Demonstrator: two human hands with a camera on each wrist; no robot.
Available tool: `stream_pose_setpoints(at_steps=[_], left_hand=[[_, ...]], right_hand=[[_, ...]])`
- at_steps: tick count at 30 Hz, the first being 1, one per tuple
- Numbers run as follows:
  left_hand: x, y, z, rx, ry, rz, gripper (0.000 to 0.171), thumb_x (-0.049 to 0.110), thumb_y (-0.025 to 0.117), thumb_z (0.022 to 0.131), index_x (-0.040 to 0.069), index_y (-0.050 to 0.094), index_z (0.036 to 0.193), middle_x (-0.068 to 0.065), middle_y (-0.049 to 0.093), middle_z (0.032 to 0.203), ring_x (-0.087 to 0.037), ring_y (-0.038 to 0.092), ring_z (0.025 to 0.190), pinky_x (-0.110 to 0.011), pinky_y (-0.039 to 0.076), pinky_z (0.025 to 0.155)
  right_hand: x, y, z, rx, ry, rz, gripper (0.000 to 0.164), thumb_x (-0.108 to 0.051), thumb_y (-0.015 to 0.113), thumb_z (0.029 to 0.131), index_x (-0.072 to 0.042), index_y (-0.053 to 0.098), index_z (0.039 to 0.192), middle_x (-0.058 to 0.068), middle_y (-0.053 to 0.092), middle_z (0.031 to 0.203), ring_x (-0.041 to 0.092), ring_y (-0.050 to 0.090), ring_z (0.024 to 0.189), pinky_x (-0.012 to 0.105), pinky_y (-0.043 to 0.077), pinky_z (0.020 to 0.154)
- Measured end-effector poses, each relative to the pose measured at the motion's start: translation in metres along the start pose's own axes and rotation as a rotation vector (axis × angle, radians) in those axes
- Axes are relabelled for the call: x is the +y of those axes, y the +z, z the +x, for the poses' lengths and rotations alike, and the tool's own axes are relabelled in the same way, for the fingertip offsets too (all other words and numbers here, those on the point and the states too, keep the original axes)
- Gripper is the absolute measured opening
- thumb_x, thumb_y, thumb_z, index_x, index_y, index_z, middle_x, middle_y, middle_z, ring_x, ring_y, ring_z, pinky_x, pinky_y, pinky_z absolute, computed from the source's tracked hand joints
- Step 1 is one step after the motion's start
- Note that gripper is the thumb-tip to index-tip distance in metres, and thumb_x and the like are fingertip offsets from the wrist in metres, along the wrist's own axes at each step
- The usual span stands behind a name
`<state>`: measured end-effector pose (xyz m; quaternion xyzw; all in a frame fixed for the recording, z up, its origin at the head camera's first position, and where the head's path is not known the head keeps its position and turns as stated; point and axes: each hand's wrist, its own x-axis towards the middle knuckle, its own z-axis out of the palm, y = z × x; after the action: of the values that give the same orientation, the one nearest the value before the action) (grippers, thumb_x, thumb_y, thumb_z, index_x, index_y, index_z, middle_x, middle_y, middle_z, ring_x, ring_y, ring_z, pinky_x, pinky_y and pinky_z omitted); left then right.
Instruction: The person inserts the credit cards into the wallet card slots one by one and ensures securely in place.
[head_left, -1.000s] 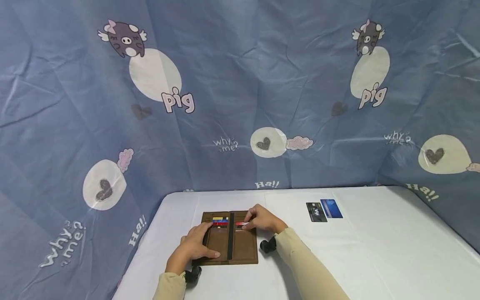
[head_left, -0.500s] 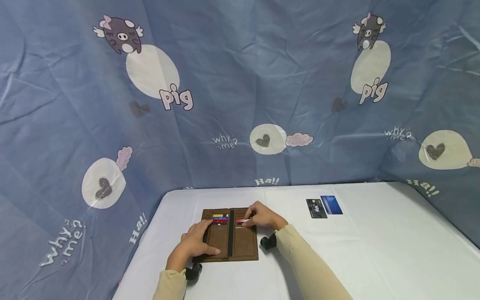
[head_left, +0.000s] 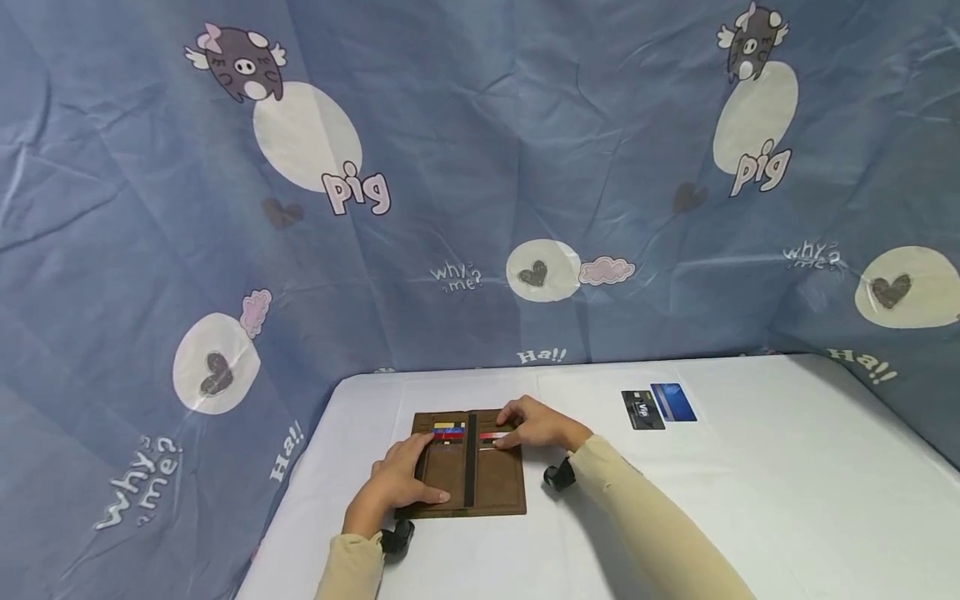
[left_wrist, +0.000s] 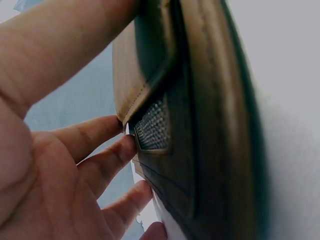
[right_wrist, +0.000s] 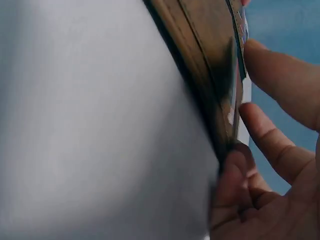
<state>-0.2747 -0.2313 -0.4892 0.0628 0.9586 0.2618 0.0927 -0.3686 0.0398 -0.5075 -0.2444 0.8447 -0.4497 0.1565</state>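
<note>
A brown bifold wallet (head_left: 501, 483) lies spread flat on the white table, a dark strap (head_left: 470, 462) running down its middle. Blue, red and yellow cards (head_left: 448, 431) stick out of the slots in its left half. My left hand (head_left: 396, 482) rests over that half, fingers spread, with fingertips by the slots and thumb near the lower edge. My right hand (head_left: 546, 423) pinches a red-and-white card (head_left: 489, 435) at the slots of the right half. In the right wrist view, its other fingers (right_wrist: 232, 175) curl at the wallet's outer edge.
Right of the wallet, a black VIP card (head_left: 643, 410) and a blue card (head_left: 673, 402) lie side by side on the table (head_left: 712, 500). A blue patterned cloth (head_left: 450, 208) hangs behind. Each wrist wears a small black camera (head_left: 558, 475).
The head view has shifted slightly, moving everything a little up and to the right. The red-and-white card stays at the right-half slots, and both hands keep nearly the same place on the wallet.
</note>
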Motion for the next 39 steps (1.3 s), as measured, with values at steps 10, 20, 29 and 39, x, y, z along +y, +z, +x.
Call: stream_pose_setpoints(at_steps=[10, 20, 29, 39], left_hand=[[-0.002, 0.005, 0.003, 0.007, -0.006, 0.01, 0.104, 0.038, 0.093, 0.062, 0.012, 0.041, 0.149, -0.016, 0.04, 0.155, -0.041, 0.034, 0.141, -0.07, 0.029, 0.106], [0.001, 0.006, 0.002, -0.001, -0.013, -0.012, 0.104, 0.036, 0.093, 0.062, 0.013, 0.041, 0.149, -0.018, 0.038, 0.155, -0.042, 0.032, 0.142, -0.073, 0.025, 0.107], [-0.001, 0.002, -0.002, 0.005, -0.024, -0.001, 0.104, 0.035, 0.094, 0.062, 0.013, 0.041, 0.149, -0.017, 0.036, 0.156, -0.043, 0.031, 0.142, -0.072, 0.026, 0.106], [0.0, 0.002, 0.0, 0.012, -0.011, 0.013, 0.104, 0.038, 0.093, 0.062, 0.012, 0.041, 0.148, -0.016, 0.039, 0.154, -0.04, 0.034, 0.141, -0.068, 0.031, 0.104]], right_hand=[[0.003, -0.037, -0.025, 0.08, -0.01, -0.017, 0.037, -0.009, 0.081, 0.079, 0.003, 0.065, 0.11, 0.019, 0.066, 0.109, 0.028, 0.062, 0.1, 0.033, 0.051, 0.088], [0.025, -0.075, -0.052, 0.109, 0.028, 0.008, 0.042, -0.009, 0.081, 0.08, 0.007, 0.063, 0.114, 0.025, 0.063, 0.113, 0.027, 0.063, 0.098, 0.03, 0.053, 0.084], [0.046, -0.11, -0.076, 0.164, 0.071, -0.058, 0.043, -0.007, 0.079, 0.081, 0.006, 0.062, 0.118, 0.025, 0.063, 0.118, 0.035, 0.062, 0.105, 0.034, 0.053, 0.087], [0.075, -0.145, -0.107, 0.218, 0.183, -0.08, 0.053, -0.014, 0.079, 0.083, 0.003, 0.059, 0.128, 0.023, 0.06, 0.124, 0.032, 0.063, 0.107, 0.034, 0.054, 0.082]])
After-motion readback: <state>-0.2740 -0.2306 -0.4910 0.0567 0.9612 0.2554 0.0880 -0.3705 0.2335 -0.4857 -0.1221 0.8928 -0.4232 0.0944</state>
